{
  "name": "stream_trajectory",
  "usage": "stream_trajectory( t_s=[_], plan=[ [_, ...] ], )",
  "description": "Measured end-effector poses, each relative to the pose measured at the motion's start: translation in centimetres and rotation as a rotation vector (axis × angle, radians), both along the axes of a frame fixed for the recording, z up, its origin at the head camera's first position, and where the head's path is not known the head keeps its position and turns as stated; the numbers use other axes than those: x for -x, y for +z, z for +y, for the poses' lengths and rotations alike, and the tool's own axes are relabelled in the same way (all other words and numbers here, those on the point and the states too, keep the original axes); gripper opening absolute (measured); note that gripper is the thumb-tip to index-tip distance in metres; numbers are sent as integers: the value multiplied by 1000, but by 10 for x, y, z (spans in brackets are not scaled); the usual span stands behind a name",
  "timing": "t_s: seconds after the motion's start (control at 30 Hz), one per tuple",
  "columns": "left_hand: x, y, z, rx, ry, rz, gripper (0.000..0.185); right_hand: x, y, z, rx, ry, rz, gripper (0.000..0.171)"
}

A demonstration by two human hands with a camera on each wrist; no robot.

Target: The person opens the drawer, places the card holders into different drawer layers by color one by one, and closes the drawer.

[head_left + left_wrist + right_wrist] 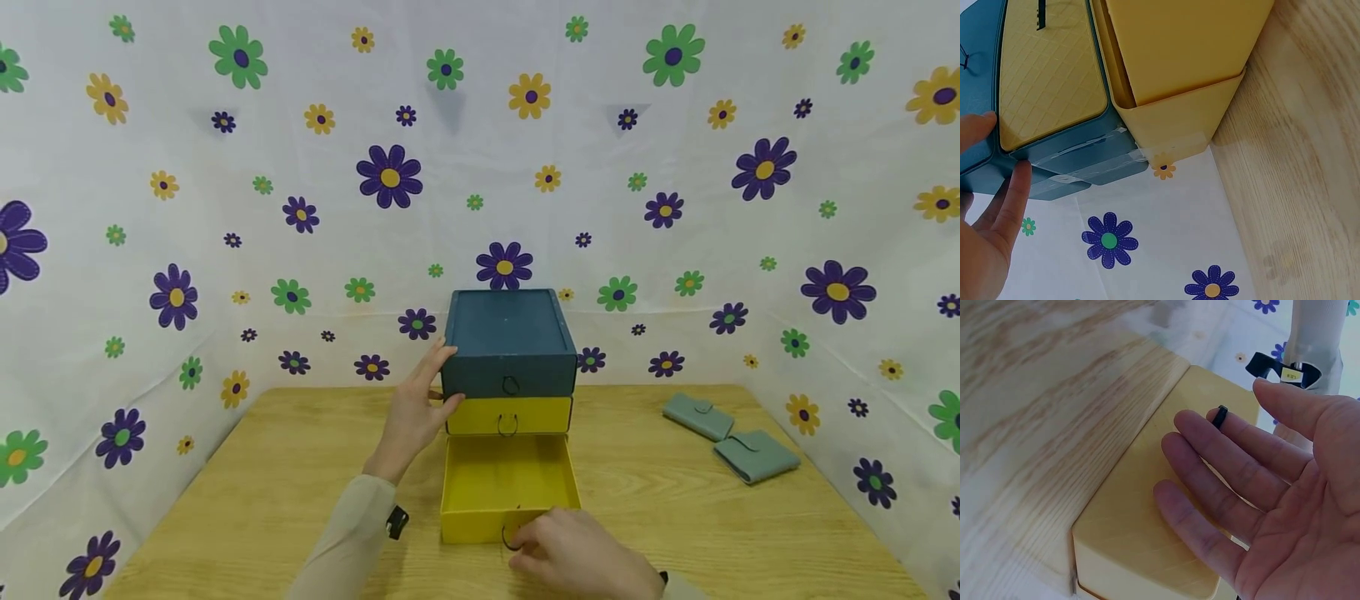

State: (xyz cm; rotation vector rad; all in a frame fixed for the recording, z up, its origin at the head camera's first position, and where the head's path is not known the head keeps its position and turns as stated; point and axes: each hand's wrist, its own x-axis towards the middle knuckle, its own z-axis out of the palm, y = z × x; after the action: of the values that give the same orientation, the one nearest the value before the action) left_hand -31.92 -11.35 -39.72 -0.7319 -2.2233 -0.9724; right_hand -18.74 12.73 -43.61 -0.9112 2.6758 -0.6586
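A stacked drawer unit has a blue top section (510, 329), a yellow middle drawer (480, 415) that is closed, and a yellow bottom drawer (472, 527) pulled out, with nothing visible inside. My left hand (416, 412) rests on the unit's left front corner, thumb on the front and nearly straight fingers along the side. At the bottom drawer's front is my right hand (573, 550), its index fingertip hooked in the black ring pull (1220, 416). The right thumb stands apart from the fingers in the right wrist view.
Two grey-green wallets, one closed long one (697, 417) and one squarer one (757, 456), lie on the wooden table (637, 492) to the right. A flower-patterned white cloth (330, 250) hangs behind and at both sides.
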Motion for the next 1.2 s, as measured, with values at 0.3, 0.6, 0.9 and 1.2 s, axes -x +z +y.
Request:
stream_trajectory(
  t_s=[0.3, 0.6, 0.9, 1.2],
  plan=[
    [2, 1, -1, -12, -15, -22, 74, 7, 6, 8, 158, -37, 74, 23],
    [2, 3, -1, -3, -14, -27, 73, 18, 17, 27, 248, -195, 273, 13],
    [3, 2, -1, -7, -21, -2, 74, 39, 18, 55, 268, -369, 351, 11],
    [2, 0, -2, -11, -34, -16, 72, 53, 12, 86, 307, -507, 328, 9]
  ],
)
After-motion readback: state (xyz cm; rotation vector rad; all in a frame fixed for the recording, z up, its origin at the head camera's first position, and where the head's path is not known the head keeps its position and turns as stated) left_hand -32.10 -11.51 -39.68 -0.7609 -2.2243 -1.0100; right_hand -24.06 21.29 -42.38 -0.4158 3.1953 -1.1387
